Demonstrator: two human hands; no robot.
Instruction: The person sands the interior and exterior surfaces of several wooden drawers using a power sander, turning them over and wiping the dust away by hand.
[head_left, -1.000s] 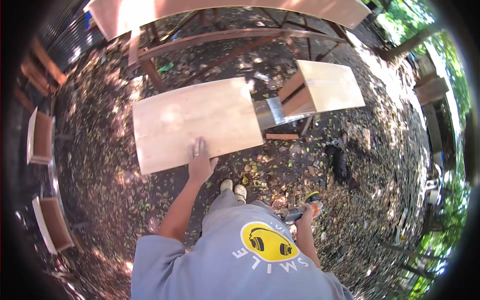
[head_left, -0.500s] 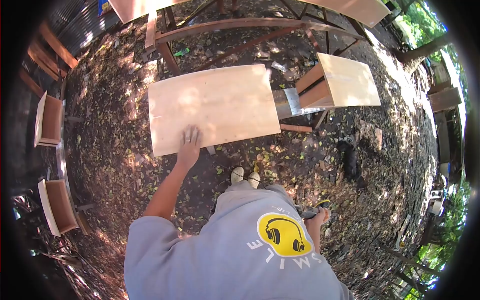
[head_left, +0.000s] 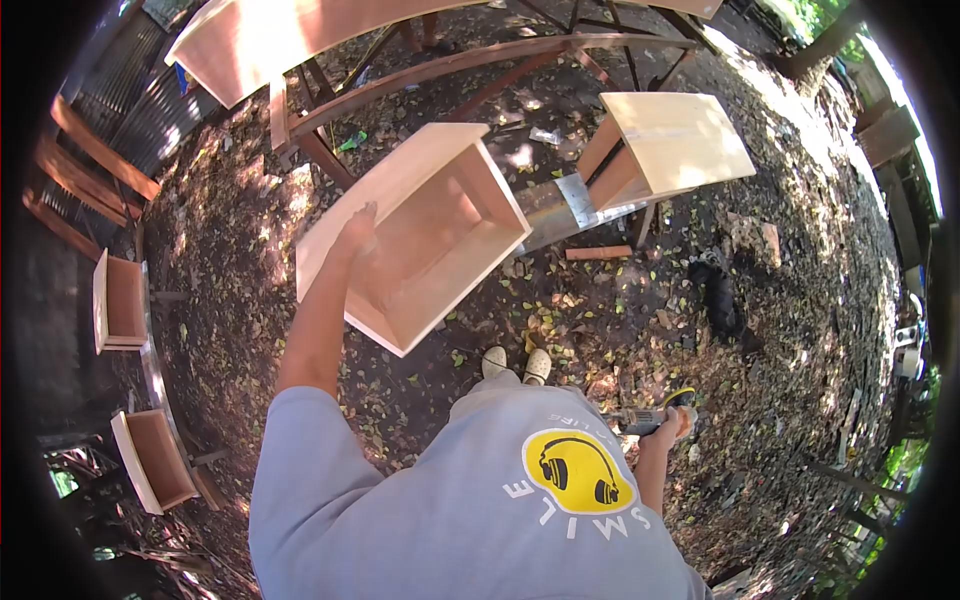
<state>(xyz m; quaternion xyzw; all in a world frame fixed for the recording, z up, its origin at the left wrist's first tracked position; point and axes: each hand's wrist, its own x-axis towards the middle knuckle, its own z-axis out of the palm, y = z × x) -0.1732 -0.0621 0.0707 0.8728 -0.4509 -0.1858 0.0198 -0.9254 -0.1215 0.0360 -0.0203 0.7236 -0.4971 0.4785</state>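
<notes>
A pale wooden drawer box (head_left: 430, 260) is tilted in front of me, its open inside facing me. My left hand (head_left: 360, 228) grips the edge of its front panel at the left, fingers over the edge. Down at my right side, my right hand (head_left: 662, 432) is wrapped round a power sander (head_left: 640, 420) with a yellow and black pad. Another wooden drawer (head_left: 685, 145) rests on the narrow bench (head_left: 550, 215) to the right of the box.
Long pale boards (head_left: 290, 35) lie on a wooden frame (head_left: 480, 50) at the top. Two drawers (head_left: 126, 305) stand on a rail at the left. A black dog (head_left: 720, 300) lies on the leafy ground at right. A reddish wood piece (head_left: 598, 253) is near the bench.
The box has turned up from its flat panel face to show its open inside. My left hand has moved from lying on the panel to gripping its edge. The sander has shifted slightly right.
</notes>
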